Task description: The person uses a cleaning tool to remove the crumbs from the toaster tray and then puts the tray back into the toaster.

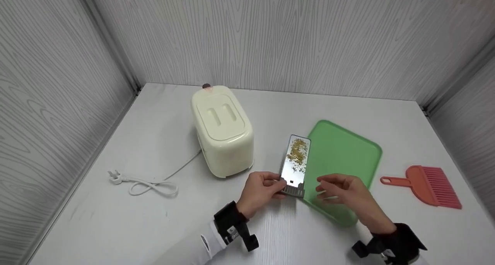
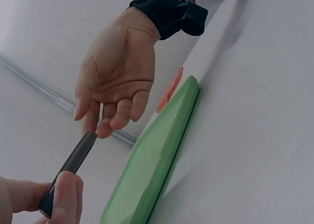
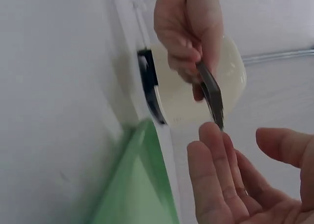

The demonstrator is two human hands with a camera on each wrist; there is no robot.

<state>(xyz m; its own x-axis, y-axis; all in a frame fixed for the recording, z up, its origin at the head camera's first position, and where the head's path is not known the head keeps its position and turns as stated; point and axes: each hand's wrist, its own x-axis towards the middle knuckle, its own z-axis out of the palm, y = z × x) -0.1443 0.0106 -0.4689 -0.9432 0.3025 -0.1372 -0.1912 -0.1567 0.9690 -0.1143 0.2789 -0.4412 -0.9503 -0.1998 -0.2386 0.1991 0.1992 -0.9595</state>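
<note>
My left hand (image 1: 262, 190) pinches the dark slotted end of a toaster crumb tray (image 1: 297, 151) between thumb and fingers. The tray's shiny metal surface carries a scatter of golden-brown crumbs (image 1: 297, 152), and it overlaps the left edge of a green tray (image 1: 344, 153) in the head view. Just to the right, my right hand (image 1: 344, 191) holds nothing, its fingers loosely bent over the green tray. In the left wrist view the crumb tray (image 2: 73, 158) appears edge-on above the table, the right hand's fingertips close to its end.
A cream toaster (image 1: 224, 129) with its lid on stands left of the hands. Its white cord (image 1: 149, 184) lies coiled on the table with the plug at the far left. A red dustpan-shaped brush (image 1: 429, 185) lies at the right. Walls enclose the table at back and sides.
</note>
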